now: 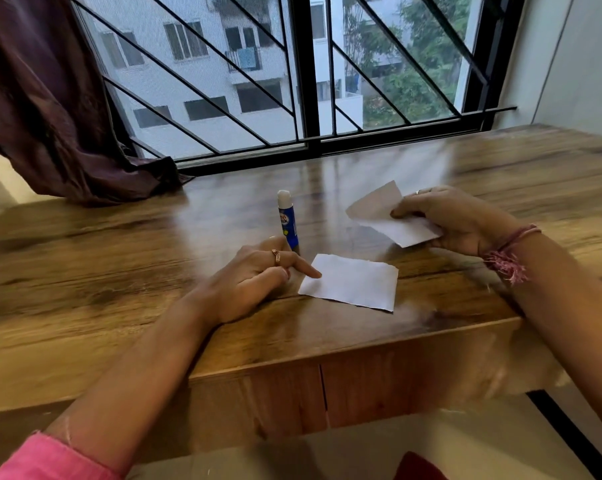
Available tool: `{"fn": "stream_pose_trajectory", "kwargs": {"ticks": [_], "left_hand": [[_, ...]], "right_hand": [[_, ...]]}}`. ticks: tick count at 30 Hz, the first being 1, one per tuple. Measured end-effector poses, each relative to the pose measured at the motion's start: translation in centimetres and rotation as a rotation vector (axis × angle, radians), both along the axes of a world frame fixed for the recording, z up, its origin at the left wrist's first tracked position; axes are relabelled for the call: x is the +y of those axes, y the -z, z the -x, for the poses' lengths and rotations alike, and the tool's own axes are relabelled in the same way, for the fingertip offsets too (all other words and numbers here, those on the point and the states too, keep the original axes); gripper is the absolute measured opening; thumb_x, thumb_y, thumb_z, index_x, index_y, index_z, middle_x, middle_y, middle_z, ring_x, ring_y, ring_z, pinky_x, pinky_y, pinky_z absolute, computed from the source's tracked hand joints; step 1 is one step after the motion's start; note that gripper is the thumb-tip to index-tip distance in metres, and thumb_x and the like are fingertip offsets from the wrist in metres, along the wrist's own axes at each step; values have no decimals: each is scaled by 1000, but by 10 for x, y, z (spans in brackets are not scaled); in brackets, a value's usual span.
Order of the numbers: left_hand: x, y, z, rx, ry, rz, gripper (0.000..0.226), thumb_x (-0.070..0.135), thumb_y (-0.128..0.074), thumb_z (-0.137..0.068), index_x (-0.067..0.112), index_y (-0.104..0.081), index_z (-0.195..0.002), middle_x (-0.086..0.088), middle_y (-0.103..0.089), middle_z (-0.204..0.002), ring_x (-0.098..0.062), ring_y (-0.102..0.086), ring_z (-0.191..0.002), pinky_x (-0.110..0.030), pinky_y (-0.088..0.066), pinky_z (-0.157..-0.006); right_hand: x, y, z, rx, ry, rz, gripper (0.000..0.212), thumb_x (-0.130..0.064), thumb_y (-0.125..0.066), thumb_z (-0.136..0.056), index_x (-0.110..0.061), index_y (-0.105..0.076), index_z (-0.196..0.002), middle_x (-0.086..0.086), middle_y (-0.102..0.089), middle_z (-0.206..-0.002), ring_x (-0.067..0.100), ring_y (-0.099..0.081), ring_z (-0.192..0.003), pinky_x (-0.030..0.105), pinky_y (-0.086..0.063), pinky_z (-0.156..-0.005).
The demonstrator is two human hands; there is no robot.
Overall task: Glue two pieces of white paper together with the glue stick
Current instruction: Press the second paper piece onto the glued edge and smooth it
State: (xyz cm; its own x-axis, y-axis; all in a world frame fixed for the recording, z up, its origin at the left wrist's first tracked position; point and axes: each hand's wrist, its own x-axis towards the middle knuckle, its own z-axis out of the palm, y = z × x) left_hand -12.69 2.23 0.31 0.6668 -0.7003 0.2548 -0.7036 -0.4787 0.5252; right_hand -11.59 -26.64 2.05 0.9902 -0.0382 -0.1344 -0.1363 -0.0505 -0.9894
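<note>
Your left hand [254, 282] is resting on the wooden table [119, 258], palm down, with the forefinger stretched out and its tip pressing the near-left corner of the flat white paper [353, 282]. The other fingers of that hand are lying loosely bent and are grasping nothing. A ring [276, 257] is showing on one of them.

The flat white paper is lying on the table close to the front edge, between your two forearms, with all of its face exposed.

Your right hand [455, 220] is holding the second white paper [389, 216] above the table, further back and to the right of the flat sheet. The thumb is lying on top of the sheet and the fingers are curling beneath it, pinching its right end. That sheet is tilting, its far-left corner lifted and in shadow, and it is not touching the flat sheet. A pink thread band [510, 251] is sitting round your right wrist.

The glue stick [287, 220] is standing upright on the table just behind your left hand, uncapped, its white glue tip exposed above the blue body. Neither hand is touching it.

A dark curtain [50, 98] is hanging at the far left, its lower end resting on the table, beside the barred window [306, 81].
</note>
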Motion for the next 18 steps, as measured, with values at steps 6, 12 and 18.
{"fn": "stream_pose_trajectory", "kwargs": {"ticks": [6,12,18], "left_hand": [[-2,-2,5,-9,43,-59,44,19,-38,-83,22,-71,-112,3,-47,-87,-9,-47,-86,-21,-34,-81],[0,-1,2,-27,69,-68,44,20,-38,-84,24,-68,-116,3,-49,-90,-10,-48,-89,-30,-35,-85],[0,3,-5,-136,-97,163,35,16,-37,-80,17,-69,-93,10,-54,-86,-8,-53,-81,-18,-39,-73]], "right_hand": [[7,0,4,-15,-147,30,25,-3,-68,-80,-9,-64,-105,13,-66,-95,11,-63,-57,18,-51,-42],[19,1,9,-62,-205,112,48,-20,-79,-56,-9,-67,-100,13,-71,-92,19,-65,-69,26,-56,-53],[29,3,10,-160,-303,105,41,-18,-77,-62,-4,-69,-100,12,-73,-86,17,-68,-65,21,-56,-53]]}}
